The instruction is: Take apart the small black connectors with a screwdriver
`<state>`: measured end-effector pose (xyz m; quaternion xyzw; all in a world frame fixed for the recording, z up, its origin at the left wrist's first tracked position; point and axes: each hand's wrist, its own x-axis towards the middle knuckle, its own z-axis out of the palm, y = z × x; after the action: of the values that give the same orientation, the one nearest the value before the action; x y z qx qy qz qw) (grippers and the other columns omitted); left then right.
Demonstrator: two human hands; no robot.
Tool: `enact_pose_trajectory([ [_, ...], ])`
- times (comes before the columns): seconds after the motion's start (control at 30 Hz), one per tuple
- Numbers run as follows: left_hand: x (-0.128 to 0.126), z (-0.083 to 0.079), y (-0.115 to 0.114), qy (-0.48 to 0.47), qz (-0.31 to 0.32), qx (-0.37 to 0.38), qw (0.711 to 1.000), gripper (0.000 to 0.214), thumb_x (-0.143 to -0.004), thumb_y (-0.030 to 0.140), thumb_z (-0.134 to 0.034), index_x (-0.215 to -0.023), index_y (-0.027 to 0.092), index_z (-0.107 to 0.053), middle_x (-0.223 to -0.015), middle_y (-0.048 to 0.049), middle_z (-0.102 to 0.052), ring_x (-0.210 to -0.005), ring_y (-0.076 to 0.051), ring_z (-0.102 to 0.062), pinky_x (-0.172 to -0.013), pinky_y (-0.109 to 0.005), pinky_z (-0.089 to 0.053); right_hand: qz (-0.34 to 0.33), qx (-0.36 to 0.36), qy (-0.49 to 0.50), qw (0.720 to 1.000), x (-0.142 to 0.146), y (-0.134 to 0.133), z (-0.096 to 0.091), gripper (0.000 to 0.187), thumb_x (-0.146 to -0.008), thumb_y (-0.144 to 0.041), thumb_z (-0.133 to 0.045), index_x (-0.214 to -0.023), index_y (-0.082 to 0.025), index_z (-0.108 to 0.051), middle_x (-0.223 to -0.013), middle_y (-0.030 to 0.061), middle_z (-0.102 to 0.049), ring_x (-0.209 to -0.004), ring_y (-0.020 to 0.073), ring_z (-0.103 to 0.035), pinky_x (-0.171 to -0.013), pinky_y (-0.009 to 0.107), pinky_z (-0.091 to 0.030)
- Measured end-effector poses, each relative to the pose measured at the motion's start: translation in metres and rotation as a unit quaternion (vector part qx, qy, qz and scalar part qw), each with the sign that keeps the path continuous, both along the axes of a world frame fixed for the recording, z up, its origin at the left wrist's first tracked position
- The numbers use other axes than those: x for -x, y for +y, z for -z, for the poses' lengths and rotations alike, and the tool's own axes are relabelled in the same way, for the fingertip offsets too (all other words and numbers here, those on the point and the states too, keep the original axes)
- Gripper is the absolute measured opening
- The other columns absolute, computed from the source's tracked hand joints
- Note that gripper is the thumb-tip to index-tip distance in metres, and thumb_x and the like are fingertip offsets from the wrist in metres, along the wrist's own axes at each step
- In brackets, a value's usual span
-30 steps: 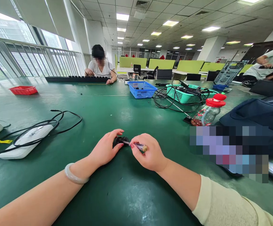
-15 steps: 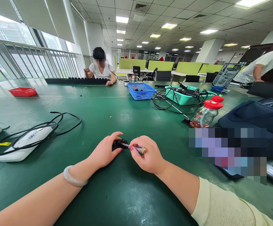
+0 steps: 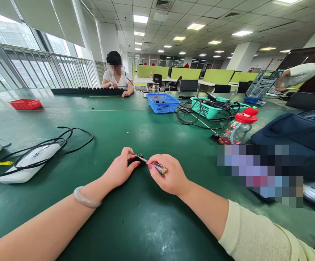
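- I'm having the left hand (image 3: 119, 170) pinching the black part (image 3: 139, 156) on the table (image 3: 143, 221), thumb on the near side, fingers on the far side; probably bracing it against sliding.
- I'm having the right hand (image 3: 169, 174) grasping the screwdriver-like tool (image 3: 160, 168) pen-style, just right of the black part; that grip is likely giving fine control.
- Tool is slanting, tip meeting the black part's upper side; exact contact point is staying too small for me to tell.
- Fingers are hiding some of the black part, so I'm not reading its full shape.
- White device (image 3: 19, 176) is lying well left of the black part, black cable (image 3: 92, 136) looping over it.
- Blue basket (image 3: 164, 108) is sitting well beyond the black part, holding small dark bits, seemingly keeping them together.
- Green basket (image 3: 203, 108) is standing beyond and right of the black part, cables spilling out.
- Red-lidded bottle (image 3: 239, 130) is standing right of the black part, apparently out of elbow range.
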<state>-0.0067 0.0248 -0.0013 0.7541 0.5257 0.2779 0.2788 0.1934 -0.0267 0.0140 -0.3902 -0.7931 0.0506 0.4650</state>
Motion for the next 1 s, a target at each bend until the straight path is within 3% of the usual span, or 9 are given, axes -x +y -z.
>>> enact_pose_trajectory([
  [0.4,-0.0021,-0.0003,-0.0008,0.002,-0.006,0.001,1.000,0.025,-0.081,0.042,-0.051,-0.095,0.027,-0.036,-0.096,-0.0035,-0.069,-0.092,-0.023,-0.066,-0.088,-0.041,-0.050,0.014,0.001,0.011,1.000,-0.0003,0.0004,0.0009,0.011,-0.086,-0.024,-0.050,-0.081,-0.022,-0.060,-0.067,-0.0021,-0.065,-0.060,0.0121,-0.055,-0.063,0.024,-0.043],
  [0.63,-0.0003,0.0011,-0.0004,0.011,0.000,-0.013,1.000,0.023,-0.083,0.042,-0.049,-0.096,0.027,-0.037,-0.096,-0.0030,-0.068,-0.088,-0.022,-0.064,-0.085,-0.040,-0.049,0.052,0.047,0.010,0.998,-0.0015,0.0020,0.0004,0.014,-0.089,-0.027,-0.048,-0.084,-0.022,-0.060,-0.071,-0.0017,-0.066,-0.061,0.0123,-0.056,-0.065,0.025,-0.043],
  [1.0,-0.0029,-0.0035,-0.0026,0.014,0.001,-0.009,1.000,0.015,-0.087,0.039,-0.041,-0.093,0.026,-0.037,-0.093,-0.0030,-0.068,-0.086,-0.022,-0.064,-0.085,-0.039,-0.049,0.044,0.117,0.006,0.992,0.0001,0.0044,0.0018,0.015,-0.090,-0.032,-0.048,-0.089,-0.023,-0.060,-0.074,-0.0016,-0.066,-0.062,0.0128,-0.057,-0.063,0.025,-0.042],
])
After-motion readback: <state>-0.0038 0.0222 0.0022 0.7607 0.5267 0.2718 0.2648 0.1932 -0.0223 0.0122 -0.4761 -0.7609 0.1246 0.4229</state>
